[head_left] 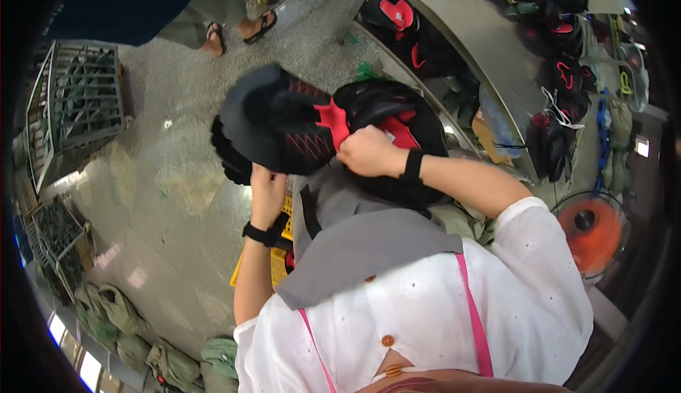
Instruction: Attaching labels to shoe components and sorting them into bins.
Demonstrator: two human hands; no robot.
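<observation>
A large black shoe upper (266, 120) with red cross-stitching is held up in front of me, its rounded end to the left. My right hand (372, 153) is closed, fingers pinching the red tongue-like part (331, 122) at its right end. From below, my left hand (267, 193) grips the lower edge of the upper; some of its fingers are hidden behind it. A dark ridged piece (228, 153) shows behind its left side, and I cannot make out whether it is joined. Just beyond my right hand lies a black pile (418, 109) with a red-lined piece (401, 132).
A metal-edged table (454, 17) at the right carries black and red shoe parts, with more on a shelf below. An orange fan (589, 230) stands at the right. Metal cages (78, 102) and green sacks (128, 322) line the left. A person in sandals (213, 38) stands ahead.
</observation>
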